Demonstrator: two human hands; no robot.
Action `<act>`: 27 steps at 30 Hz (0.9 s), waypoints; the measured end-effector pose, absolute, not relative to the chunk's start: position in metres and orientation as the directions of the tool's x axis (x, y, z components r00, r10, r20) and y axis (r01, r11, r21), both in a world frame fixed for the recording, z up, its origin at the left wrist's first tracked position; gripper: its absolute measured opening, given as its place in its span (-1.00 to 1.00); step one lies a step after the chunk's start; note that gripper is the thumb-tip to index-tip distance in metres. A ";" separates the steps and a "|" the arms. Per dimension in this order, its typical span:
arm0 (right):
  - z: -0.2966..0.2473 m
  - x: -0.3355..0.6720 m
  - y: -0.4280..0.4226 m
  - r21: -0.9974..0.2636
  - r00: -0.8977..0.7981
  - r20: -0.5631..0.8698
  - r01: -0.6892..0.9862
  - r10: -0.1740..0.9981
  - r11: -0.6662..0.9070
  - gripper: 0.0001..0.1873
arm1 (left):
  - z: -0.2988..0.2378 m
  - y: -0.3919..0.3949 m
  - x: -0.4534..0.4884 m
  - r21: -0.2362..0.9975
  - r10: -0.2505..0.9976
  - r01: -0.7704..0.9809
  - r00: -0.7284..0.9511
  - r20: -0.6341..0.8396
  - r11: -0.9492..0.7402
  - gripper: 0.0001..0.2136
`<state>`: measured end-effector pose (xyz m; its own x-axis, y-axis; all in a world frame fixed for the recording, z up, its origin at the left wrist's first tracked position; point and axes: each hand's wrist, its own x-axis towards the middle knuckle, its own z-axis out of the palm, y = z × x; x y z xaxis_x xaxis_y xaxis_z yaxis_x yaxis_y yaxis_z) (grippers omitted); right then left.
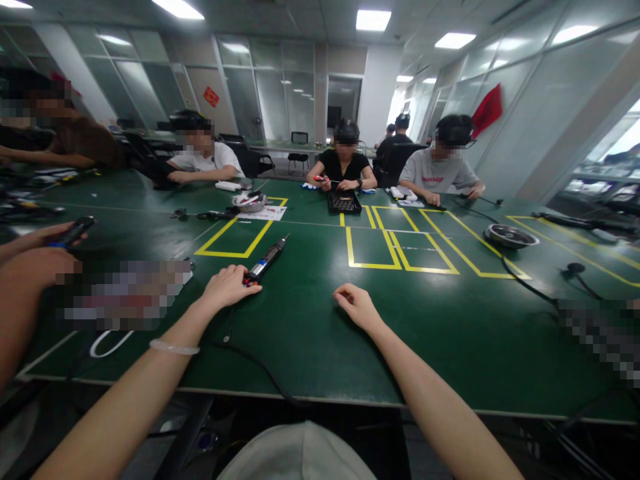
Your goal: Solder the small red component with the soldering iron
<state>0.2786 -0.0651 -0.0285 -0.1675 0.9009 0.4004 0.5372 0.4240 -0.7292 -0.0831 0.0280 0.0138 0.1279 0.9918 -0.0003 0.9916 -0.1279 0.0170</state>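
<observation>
My left hand point(227, 288) is closed around the rear end of a pen-shaped electric screwdriver point(267, 259) on the green table. The tool's thin bit points away and to the right, and its body is dark and silver with a blue band. Bits of orange show by my fingertips, partly covered by them. My right hand point(357, 305) rests on the table with its fingers curled in and nothing visible in them. A black cable point(255, 363) runs from beneath my left forearm to the near edge.
Yellow tape rectangles point(245, 255) mark the table point(300, 333). At left, a co-worker's hand holds a dark handheld device point(73, 232). Across sit several people, one by a black tray point(344, 202). A round metal-rimmed part point(511, 235) and cables lie at right.
</observation>
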 end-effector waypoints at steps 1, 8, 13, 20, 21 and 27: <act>-0.029 0.279 -0.065 -0.727 -0.169 0.399 0.540 0.901 0.424 -0.82 | 0.014 0.034 -0.092 0.020 0.996 0.995 0.094 -0.007 -0.094 -0.23; -0.029 0.279 -0.064 -0.721 -0.171 0.402 0.547 0.900 0.425 -0.81 | 0.018 0.057 -0.131 -0.014 0.998 0.999 -0.035 0.055 0.035 -0.29; -0.027 0.278 -0.065 -0.724 -0.173 0.394 0.546 0.903 0.421 -0.81 | 0.012 0.039 -0.122 -0.073 0.978 0.997 -0.022 0.206 0.038 -0.45; -0.026 0.279 -0.066 -0.726 -0.169 0.394 0.546 0.904 0.418 -0.81 | 0.011 0.025 -0.107 -0.025 0.963 0.999 -0.020 0.269 0.028 -0.52; -0.027 0.279 -0.065 -0.726 -0.167 0.394 0.547 0.904 0.418 -0.81 | 0.011 0.024 -0.106 -0.017 0.961 0.999 -0.026 0.277 0.032 -0.52; -0.028 0.279 -0.065 -0.728 -0.167 0.386 0.549 0.907 0.411 -0.81 | 0.015 0.015 -0.099 0.016 0.955 0.994 -0.105 0.276 0.104 -0.58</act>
